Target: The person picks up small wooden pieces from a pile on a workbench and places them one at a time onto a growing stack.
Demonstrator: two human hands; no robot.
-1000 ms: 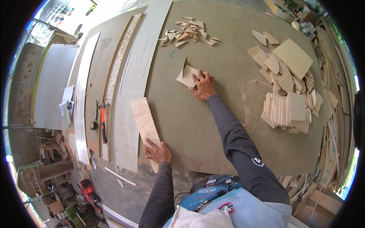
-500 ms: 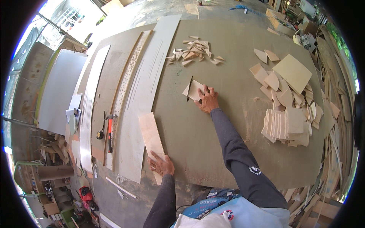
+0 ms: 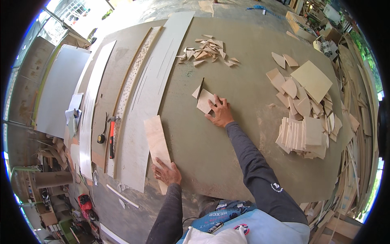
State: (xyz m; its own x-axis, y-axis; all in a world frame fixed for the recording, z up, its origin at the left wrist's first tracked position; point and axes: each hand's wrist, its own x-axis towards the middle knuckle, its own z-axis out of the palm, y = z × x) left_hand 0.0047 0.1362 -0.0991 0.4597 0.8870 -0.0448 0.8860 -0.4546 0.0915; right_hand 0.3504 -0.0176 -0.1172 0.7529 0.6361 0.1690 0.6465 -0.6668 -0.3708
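Observation:
A thin dark blade [image 3: 201,87] stands up from the brown worktable [image 3: 248,134] near its middle. Against it lies a small light plywood piece [image 3: 206,101], one corner on the blade's far side. My right hand [image 3: 220,113] grips this piece at its near right edge, fingers bent and thumb apart, close to the blade. Nearer to me, on the left, my left hand [image 3: 167,173] lies with spread fingers on a long plywood strip [image 3: 157,138]. The strip slants over the edge of a long pale board and covers part of it.
Small offcuts [image 3: 205,51] lie in a heap beyond the blade. Stacked plywood squares [image 3: 302,136] and curved pieces [image 3: 301,103] fill the right side. On the left are a long pale board [image 3: 162,73], a hammer [image 3: 111,138] and a tape measure [image 3: 101,138].
My right hand has drawn the plywood piece slightly toward me and turned it against the blade. My left hand stays on the strip. The whole view has shifted a little.

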